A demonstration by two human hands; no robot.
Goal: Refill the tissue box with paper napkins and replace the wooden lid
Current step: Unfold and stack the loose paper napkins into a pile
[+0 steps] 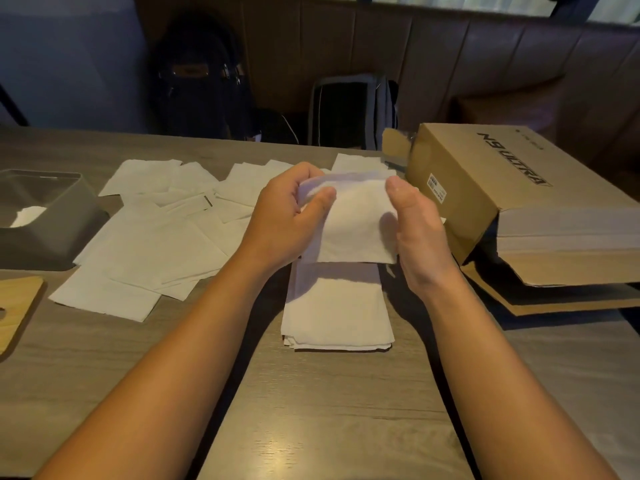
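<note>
Both hands hold one white paper napkin (353, 223) above the table's middle. My left hand (287, 216) pinches its left edge between thumb and fingers. My right hand (415, 230) grips its right edge, thumb on the top corner. Below them lies a neat stack of napkins (337, 313). Several loose napkins (152, 244) are spread over the table to the left. The grey tissue box (52, 233) stands open at the far left with a little white paper inside. A corner of the wooden lid (17, 306) shows at the left edge.
An open cardboard box (502, 188) lies on its side at the right, with its flap on the wooden table (311, 410). Two dark bags (349, 112) sit on the bench behind the table.
</note>
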